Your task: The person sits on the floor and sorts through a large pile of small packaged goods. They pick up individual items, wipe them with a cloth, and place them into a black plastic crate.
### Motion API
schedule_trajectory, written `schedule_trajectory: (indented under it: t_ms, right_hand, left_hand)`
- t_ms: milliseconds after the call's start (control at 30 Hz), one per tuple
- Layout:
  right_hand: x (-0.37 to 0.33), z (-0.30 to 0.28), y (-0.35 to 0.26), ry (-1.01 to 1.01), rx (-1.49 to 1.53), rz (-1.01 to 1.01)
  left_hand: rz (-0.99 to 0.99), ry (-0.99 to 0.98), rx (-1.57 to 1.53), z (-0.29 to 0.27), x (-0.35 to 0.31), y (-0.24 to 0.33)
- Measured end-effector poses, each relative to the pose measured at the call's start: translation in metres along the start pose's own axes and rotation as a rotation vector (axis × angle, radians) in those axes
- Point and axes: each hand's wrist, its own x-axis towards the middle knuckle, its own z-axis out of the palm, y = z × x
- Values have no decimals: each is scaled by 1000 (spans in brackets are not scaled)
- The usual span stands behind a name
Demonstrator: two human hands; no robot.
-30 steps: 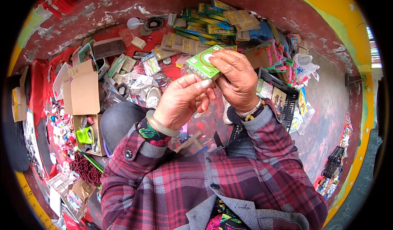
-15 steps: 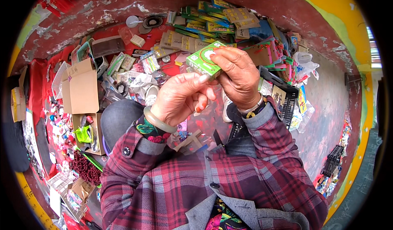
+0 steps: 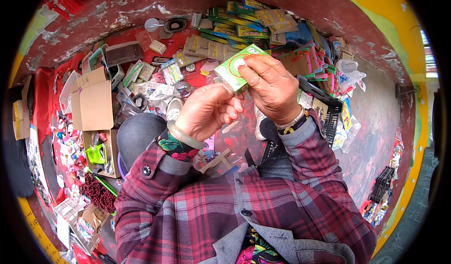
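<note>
A small green and white cardboard box (image 3: 233, 69) is held up, tilted, in front of my chest. My right hand (image 3: 272, 86) grips its right side, with the fingers across the printed top face. At the box's near lower edge is my left hand (image 3: 209, 111); its fingers are curled and its thumb presses against that edge, the tip partly hidden. A pale bangle circles my left wrist. The underside of the box and whatever lies between the left fingertips cannot be made out.
An opened brown carton (image 3: 94, 103) stands at my left, near dark red beads (image 3: 97, 190). Flat yellow and green packages (image 3: 239, 22) are heaped at the far side. A black plastic crate (image 3: 332, 118) sits at my right. Small loose goods cover the red floor.
The box has tipped so that its top face shows more. My left hand has turned, with its thumb now tucked in at the box's edge and its fingers more curled.
</note>
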Motion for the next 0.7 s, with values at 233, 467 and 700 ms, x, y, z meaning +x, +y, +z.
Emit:
schedule_trajectory:
  t_ms: [233,467,700]
  right_hand:
    - [0,1,2,20,101,107]
    - [0,2,1,17,141,138]
    - [0,1,2,17,63,76]
  left_hand:
    - [20,-6,33,10,0,5]
    - [31,-29,25,6,3,1]
    - [-18,-53,-49,2,2,5]
